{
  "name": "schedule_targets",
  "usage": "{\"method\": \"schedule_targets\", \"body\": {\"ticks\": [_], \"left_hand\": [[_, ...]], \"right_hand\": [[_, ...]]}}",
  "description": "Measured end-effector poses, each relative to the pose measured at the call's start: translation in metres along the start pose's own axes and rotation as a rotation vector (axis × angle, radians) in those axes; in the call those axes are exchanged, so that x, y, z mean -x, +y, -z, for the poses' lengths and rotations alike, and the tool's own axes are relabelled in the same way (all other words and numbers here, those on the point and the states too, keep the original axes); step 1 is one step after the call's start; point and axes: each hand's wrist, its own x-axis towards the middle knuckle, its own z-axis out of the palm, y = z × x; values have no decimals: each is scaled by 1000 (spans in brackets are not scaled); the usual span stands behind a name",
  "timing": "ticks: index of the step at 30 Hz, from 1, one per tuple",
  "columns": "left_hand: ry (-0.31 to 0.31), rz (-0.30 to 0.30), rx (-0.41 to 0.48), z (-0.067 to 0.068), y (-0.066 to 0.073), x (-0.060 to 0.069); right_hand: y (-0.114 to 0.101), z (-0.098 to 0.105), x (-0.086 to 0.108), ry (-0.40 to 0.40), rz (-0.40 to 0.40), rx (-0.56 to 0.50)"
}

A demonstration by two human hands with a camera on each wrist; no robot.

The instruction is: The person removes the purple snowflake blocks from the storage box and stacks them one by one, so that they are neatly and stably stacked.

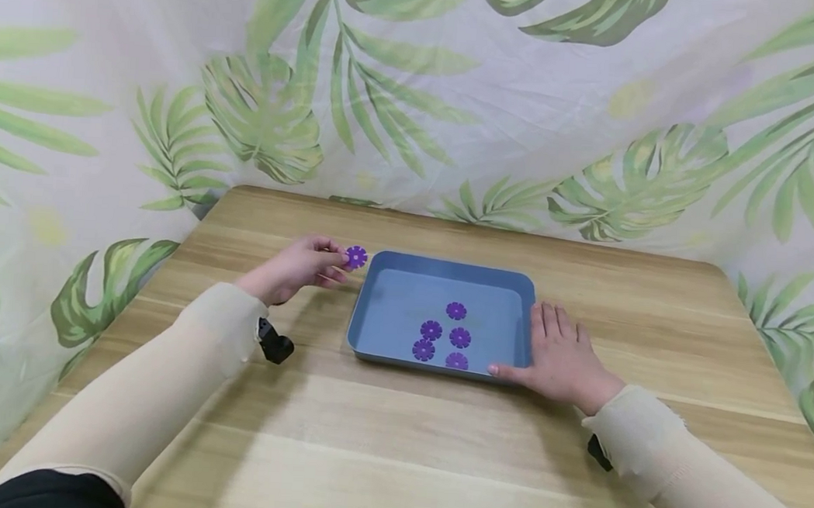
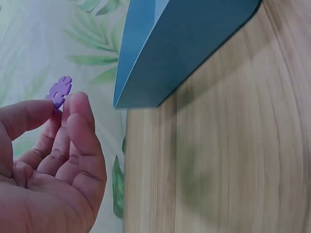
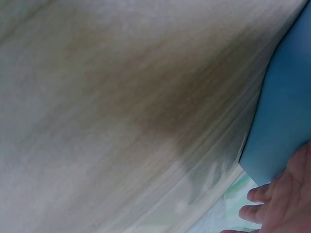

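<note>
While the left hand (image 1: 297, 269) pinches a thin purple disc with a notched, flower-like edge (image 1: 355, 257) left of the frame's centre in the head view, the right hand (image 1: 560, 358) rests against the right end of a shallow blue rectangular tray (image 1: 384, 303), its fingers extended and its thumb out along the lower rim. The pinched disc is just outside the tray's upper left corner. Five matching purple discs (image 1: 460, 337) lie in the tray's lower middle. A light wood-grain counter (image 1: 339, 452) carries the tray; leaf-printed white cloth (image 1: 526, 129) fills the top.

From the left wrist, the disc shows at upper left between thumb and fingertips, apart from the tray at top centre.

From the right wrist, partly cropped fingers appear at lower right beside the tray's blue wall.
</note>
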Motion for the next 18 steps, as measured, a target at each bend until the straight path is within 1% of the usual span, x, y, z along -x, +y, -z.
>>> {"method": "schedule_targets", "body": {"ticks": [5,9,15,18], "left_hand": [[26,-11,-30,17,-5,9],[53,-7,-41,32,-10,14],[111,27,-44,53,-25,17],[135,40,-59,62,-33,21]], "right_hand": [[1,-5,1,8,4,-3],[1,-5,2,14,3,-14],[1,-4,3,15,3,-20],[1,-3,2,13,6,-17]]}}
